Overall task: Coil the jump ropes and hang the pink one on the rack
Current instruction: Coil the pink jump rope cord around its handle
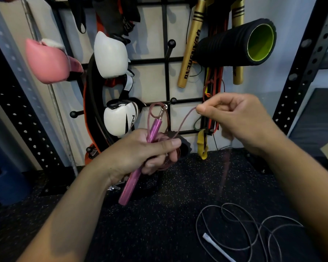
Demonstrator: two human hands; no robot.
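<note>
My left hand grips the pink jump rope handle together with several loops of its thin pink cord. From that bundle the cord arcs up to my right hand, which pinches it between thumb and fingers at chest height. A blurred stretch of cord hangs down below the right hand. A second, grey jump rope lies in loose loops on the black floor at the lower right, its white handle beside it. The black wall rack with ball-tipped pegs stands just behind my hands.
On the rack hang white boxing gloves, a pink glove, gold sticks, a black and green foam roller and coloured resistance bands. Perforated black uprights frame both sides. A blue bin sits at the far left.
</note>
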